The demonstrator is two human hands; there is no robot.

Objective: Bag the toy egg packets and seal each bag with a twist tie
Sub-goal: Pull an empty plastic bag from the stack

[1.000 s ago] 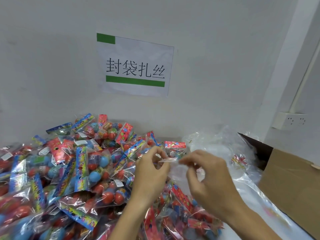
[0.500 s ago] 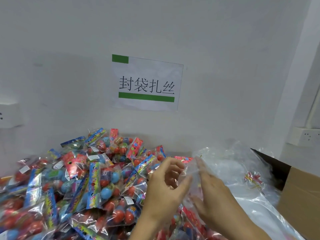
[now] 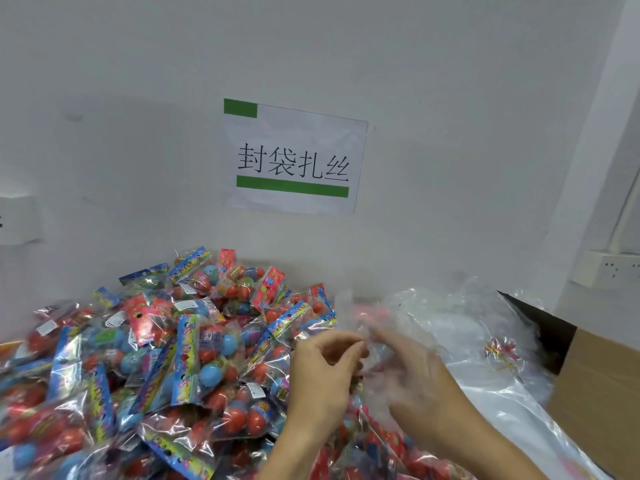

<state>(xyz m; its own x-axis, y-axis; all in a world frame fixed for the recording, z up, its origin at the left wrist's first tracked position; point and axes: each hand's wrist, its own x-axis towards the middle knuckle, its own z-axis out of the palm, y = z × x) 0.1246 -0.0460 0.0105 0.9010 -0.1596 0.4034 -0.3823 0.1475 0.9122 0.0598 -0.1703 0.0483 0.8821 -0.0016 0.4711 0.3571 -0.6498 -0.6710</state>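
A white wall (image 3: pixel 138 98) fills the upper part of the view, and everything below is placed here from the heap of toy egg packets (image 3: pixel 156 358) piled against its foot. The heap spreads across the left and centre: clear packets with red and blue eggs under bright printed header cards. To the right of the heap lies a loose mound of clear plastic bags (image 3: pixel 460 327), and beyond that, at the far right, an open cardboard box (image 3: pixel 595 393). Above the heap a paper sign (image 3: pixel 294 157) with black characters and green bars is stuck to the wall; up and to the right of the heap a white power socket (image 3: pixel 609 268) sits on the side wall. At the heap's right edge the two hands meet. The left hand (image 3: pixel 322 379) has its fingers curled, thumb and fingertips pinching the edge of a clear bag (image 3: pixel 381 341). The right hand (image 3: pixel 412 372) is blurred and lies inside or behind that bag's film, fingers spread fairly straight; whether it grips anything cannot be told. A small bundle of red twist ties (image 3: pixel 502 353) lies among the plastic bags, right of the hands.
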